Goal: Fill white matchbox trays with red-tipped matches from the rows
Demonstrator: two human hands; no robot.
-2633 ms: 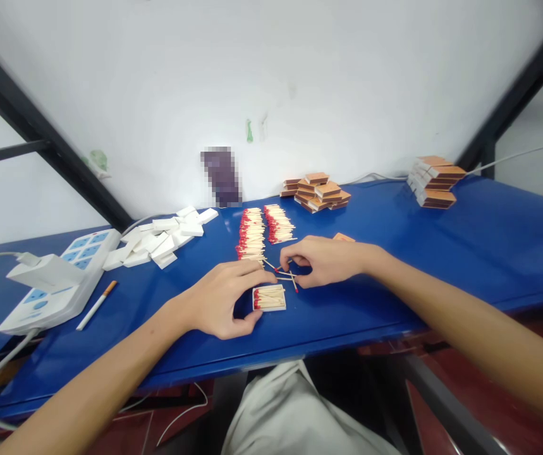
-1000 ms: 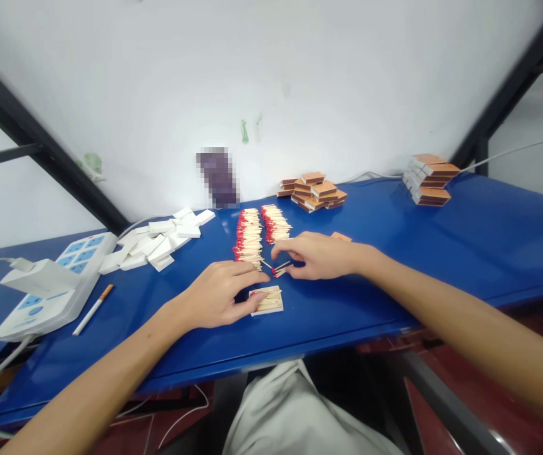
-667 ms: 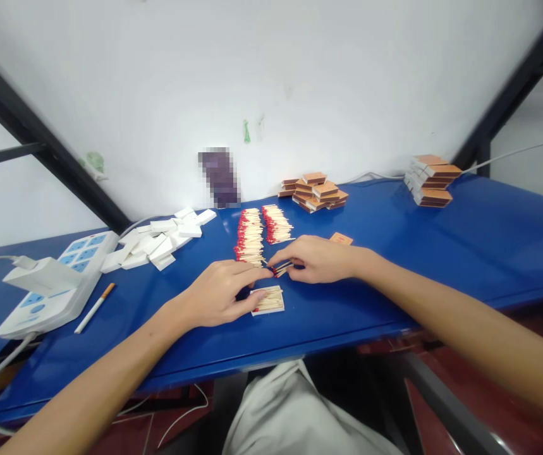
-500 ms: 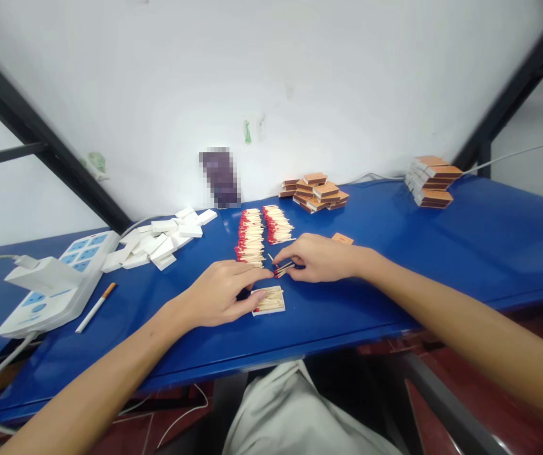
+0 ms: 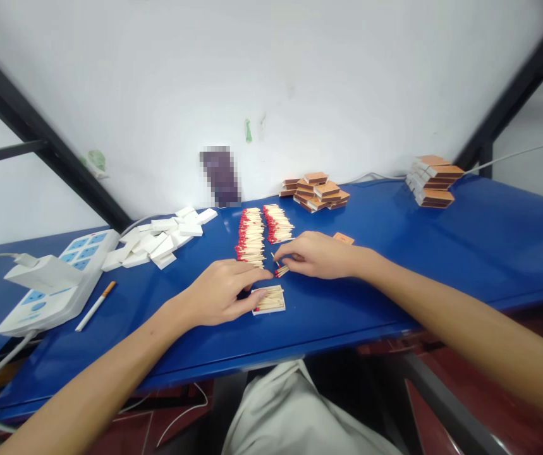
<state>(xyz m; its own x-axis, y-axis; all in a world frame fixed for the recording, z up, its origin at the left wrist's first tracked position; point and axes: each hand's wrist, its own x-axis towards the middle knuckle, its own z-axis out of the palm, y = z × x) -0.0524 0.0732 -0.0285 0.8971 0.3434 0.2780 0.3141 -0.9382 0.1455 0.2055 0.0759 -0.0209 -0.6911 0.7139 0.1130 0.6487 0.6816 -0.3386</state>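
Note:
My left hand (image 5: pixel 226 292) rests on the blue table, its thumb on the left end of a small white tray (image 5: pixel 271 299) holding several matches. Its index finger is stretched to the red heads of a few loose matches (image 5: pixel 282 271). Over these matches is my right hand (image 5: pixel 316 254), thumb and index finger bent with a narrow gap between them; whether it grips a match is too small to tell. Beyond the hands lie two rows of red-headed matches, the left row (image 5: pixel 252 237) longer than the right row (image 5: pixel 279 224).
White trays (image 5: pixel 157 239) lie heaped at the left, near a power strip (image 5: pixel 65 278) and a cigarette (image 5: pixel 95 306). Orange matchboxes (image 5: pixel 325 191) are piled by the wall, with another stack (image 5: pixel 435 181) at the right. An orange piece (image 5: pixel 344 238) lies behind my right wrist.
My right hand's fingers have shifted slightly up and back from the loose matches, whose heads now show more clearly. My left hand has hardly moved.

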